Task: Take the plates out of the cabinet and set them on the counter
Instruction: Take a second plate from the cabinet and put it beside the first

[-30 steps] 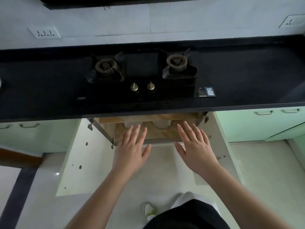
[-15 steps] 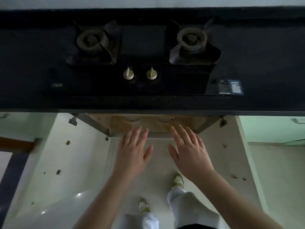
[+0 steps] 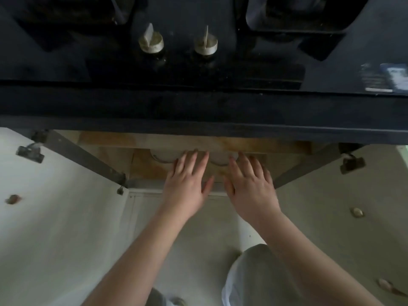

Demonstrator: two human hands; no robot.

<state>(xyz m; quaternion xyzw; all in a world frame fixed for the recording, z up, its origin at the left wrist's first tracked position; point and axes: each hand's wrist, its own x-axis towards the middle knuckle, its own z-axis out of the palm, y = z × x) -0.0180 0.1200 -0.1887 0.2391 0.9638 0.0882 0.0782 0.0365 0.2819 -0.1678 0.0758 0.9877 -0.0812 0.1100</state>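
Two pale round plates lie on the wooden shelf of the open cabinet under the black counter [image 3: 198, 107]: a left plate [image 3: 163, 156] and a right plate [image 3: 220, 160], each mostly hidden by the counter's edge. My left hand [image 3: 187, 186] reaches in with straight, spread fingers whose tips are at the left plate's right rim. My right hand [image 3: 249, 188] reaches in beside it, fingers straight, tips by the right plate. Neither hand holds anything.
A black gas hob with two brass knobs [image 3: 151, 41] [image 3: 205, 44] is set into the counter above. Both cabinet doors stand open, the left door [image 3: 55, 217] and the right door [image 3: 342, 217]. My trouser leg [image 3: 254, 279] and shoe are on the floor below.
The view has dropped and moved closer to the counter's edge. Both hands have moved forward into the cabinet, their fingertips now reaching the plates.
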